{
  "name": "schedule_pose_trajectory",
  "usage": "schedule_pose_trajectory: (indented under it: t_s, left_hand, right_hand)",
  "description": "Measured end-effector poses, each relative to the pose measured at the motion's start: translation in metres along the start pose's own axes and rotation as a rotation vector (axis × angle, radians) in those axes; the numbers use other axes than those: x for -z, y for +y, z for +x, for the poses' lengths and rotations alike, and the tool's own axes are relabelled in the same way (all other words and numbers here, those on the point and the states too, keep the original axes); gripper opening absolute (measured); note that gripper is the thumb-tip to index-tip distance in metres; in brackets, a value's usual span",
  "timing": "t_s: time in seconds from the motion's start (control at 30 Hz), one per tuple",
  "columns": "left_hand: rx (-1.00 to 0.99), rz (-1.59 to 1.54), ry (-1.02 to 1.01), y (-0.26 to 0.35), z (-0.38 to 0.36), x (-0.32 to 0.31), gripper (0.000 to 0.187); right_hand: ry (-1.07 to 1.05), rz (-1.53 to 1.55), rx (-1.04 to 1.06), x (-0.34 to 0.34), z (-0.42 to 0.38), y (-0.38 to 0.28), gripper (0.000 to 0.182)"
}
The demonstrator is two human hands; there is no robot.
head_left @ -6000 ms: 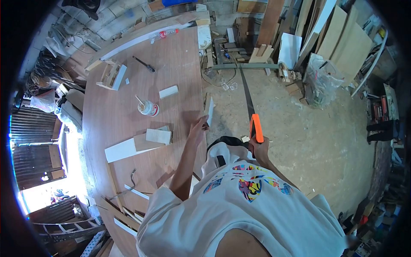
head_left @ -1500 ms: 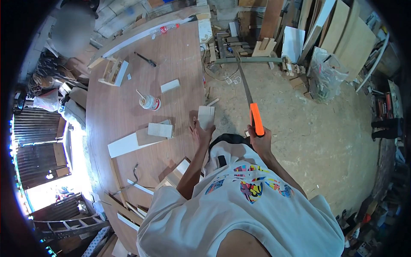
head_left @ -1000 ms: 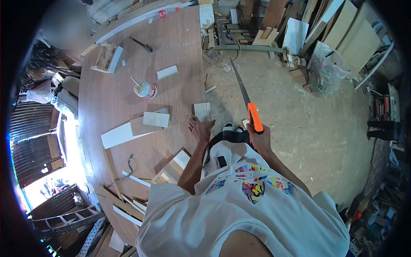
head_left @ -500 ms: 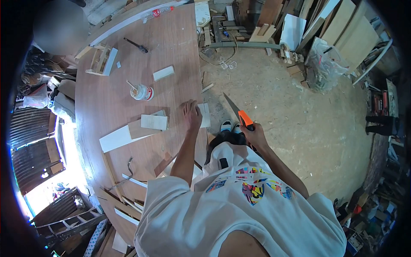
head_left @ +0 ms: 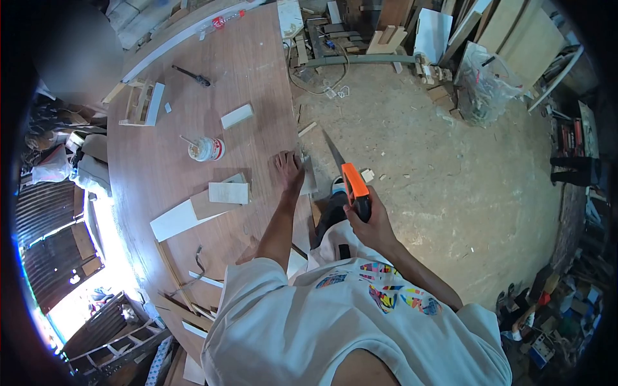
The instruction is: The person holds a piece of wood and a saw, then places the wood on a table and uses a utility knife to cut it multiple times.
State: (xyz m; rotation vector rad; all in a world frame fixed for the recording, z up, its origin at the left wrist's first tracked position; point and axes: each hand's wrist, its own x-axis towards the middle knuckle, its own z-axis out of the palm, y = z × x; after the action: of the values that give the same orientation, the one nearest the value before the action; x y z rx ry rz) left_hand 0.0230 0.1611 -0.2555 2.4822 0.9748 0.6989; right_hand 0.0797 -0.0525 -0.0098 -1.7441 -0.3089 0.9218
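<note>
My right hand (head_left: pixel 370 222) is closed around the handle of a hand saw (head_left: pixel 353 182), orange and black. The saw's blade points up and away over the floor, to the right of the table edge, apart from the wood. My left hand (head_left: pixel 287 170) lies palm down at the table's right edge with its fingers spread. It rests against a white board piece (head_left: pixel 309 177) that sticks out past the edge; how much of the board lies under the hand is hidden. Left of that hand, a short white board (head_left: pixel 228 192) lies on other boards, including a long white one (head_left: pixel 174 220).
On the wooden table (head_left: pixel 251 77) are a jar (head_left: pixel 207 149) with a stick in it, a white block (head_left: pixel 237 116), a dark tool (head_left: pixel 191 75), a small wooden frame (head_left: pixel 143 104) and a bottle (head_left: pixel 222 20). Planks (head_left: pixel 521 51) and a plastic bag (head_left: pixel 486 87) stand beyond the floor.
My right hand has raised the saw and moved it slightly left, closer to the table edge. My left hand stays at the board. The whole view has shifted slightly.
</note>
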Motion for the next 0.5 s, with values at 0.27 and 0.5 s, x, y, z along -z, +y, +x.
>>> schedule_pose_trajectory:
  t_s: [0.27,0.5]
  left_hand:
    - [0.013,-0.052,-0.082,-0.009,-0.001,-0.007,0.014]
    - [0.075,-0.112,-0.148,-0.016,-0.003,-0.014,0.021]
  right_hand:
    - [-0.049,0.048,0.033,-0.025,-0.033,-0.049,0.028]
    - [-0.1,0.105,0.029,-0.038,-0.044,-0.053,0.028]
